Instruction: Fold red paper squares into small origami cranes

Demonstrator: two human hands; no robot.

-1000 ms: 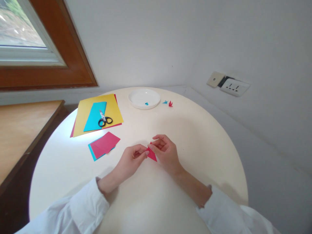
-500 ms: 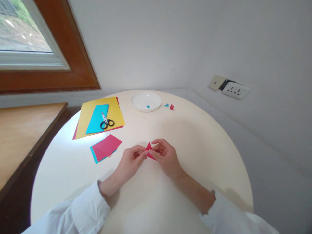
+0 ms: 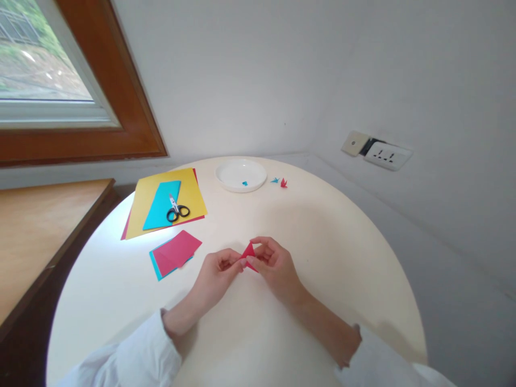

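Note:
A small folded piece of red paper (image 3: 249, 251) is held between my two hands above the near middle of the round table. My left hand (image 3: 220, 271) pinches its left edge between thumb and fingers. On the other side, my right hand (image 3: 276, 266) grips it with the thumb on the lower part and the index finger at the top point. The fingers hide part of the folds. To the left of my left hand lie red paper pieces (image 3: 177, 252) over blue paper (image 3: 154, 266).
Yellow sheets (image 3: 193, 188) lie at the back left, bearing blue paper (image 3: 159, 201) and black-handled scissors (image 3: 177, 212). A white plate (image 3: 223, 181) holds a small blue paper bit (image 3: 244, 183). Beside it are a blue folded figure (image 3: 274, 180) and a red folded figure (image 3: 284, 183).
My right index finger has come onto the top point of the red paper, which leans slightly to the right. The camera view has tilted up a little, so everything sits lower.

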